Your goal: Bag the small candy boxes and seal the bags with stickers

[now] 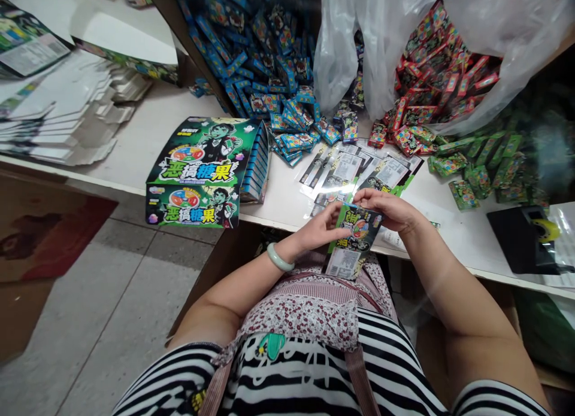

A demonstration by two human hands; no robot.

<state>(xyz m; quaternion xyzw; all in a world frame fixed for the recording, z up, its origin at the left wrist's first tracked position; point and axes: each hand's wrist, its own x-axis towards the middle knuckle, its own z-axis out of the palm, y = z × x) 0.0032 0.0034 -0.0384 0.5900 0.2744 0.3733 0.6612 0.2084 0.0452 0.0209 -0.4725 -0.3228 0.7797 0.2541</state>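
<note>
The flat green-and-black card packet (354, 239) is showing a white barcode panel. The large green cardboard display box (197, 164) is carrying yellow-green lettering and a cartoon figure. Small blue cartons (265, 63), small red cartons (435, 75) and small green cartons (485, 164) are each showing multicoloured print. The round pale-green bangle (279, 258) is gleaming; the fabric shirt (314, 368) is running in black-and-white stripes.

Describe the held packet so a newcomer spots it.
Find the front edge of the white table, right of the big green box. There the left hand and right hand pinch one green packet. Unlike the fanned packets behind it, it is off the table.
</note>
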